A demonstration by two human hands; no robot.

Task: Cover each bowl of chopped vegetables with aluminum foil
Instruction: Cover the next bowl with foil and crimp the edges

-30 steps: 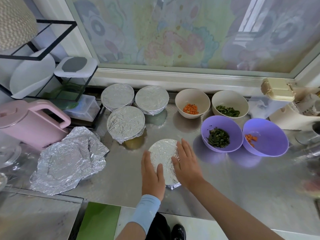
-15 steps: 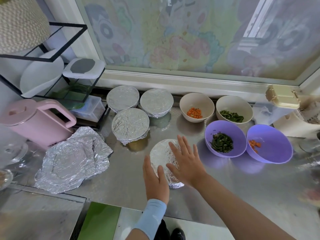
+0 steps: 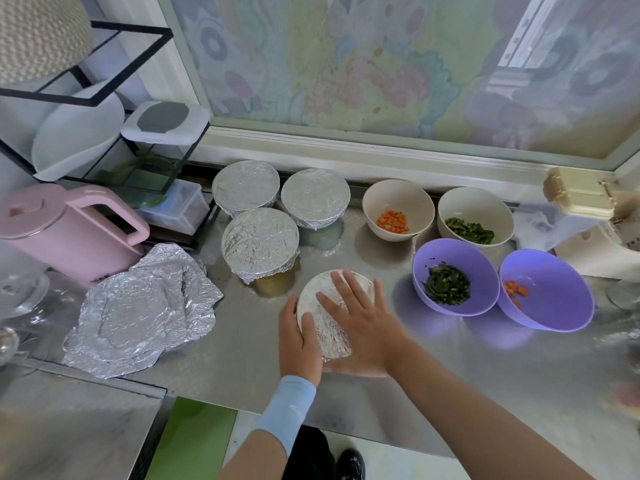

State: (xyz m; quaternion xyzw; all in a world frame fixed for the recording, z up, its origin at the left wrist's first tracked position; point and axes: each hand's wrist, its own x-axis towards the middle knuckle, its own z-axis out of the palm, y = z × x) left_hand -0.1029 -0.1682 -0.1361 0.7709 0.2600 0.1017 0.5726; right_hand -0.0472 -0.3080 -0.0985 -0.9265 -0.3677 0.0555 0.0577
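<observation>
A foil-covered bowl (image 3: 330, 311) stands on the steel counter in front of me. My left hand (image 3: 299, 339) rests against its left side, fingers straight up along the foil. My right hand (image 3: 363, 318) lies flat over its top with fingers spread. Three more foil-covered bowls (image 3: 259, 244) (image 3: 246, 187) (image 3: 315, 197) stand behind it. Uncovered are two beige bowls, one with chopped carrot (image 3: 398, 209) and one with chopped greens (image 3: 475, 216), and two purple bowls, one with greens (image 3: 453, 275) and one with carrot (image 3: 545, 292).
Crumpled foil sheets (image 3: 142, 310) lie at the left. A pink kettle (image 3: 65, 230) and a black wire rack (image 3: 104, 140) with containers stand behind them. A beige box (image 3: 576, 192) sits at the far right. Glassware (image 3: 20, 296) stands at the left edge.
My right hand slid from the bowl's right side onto its top and spread its fingers. The left hand stayed at the left side.
</observation>
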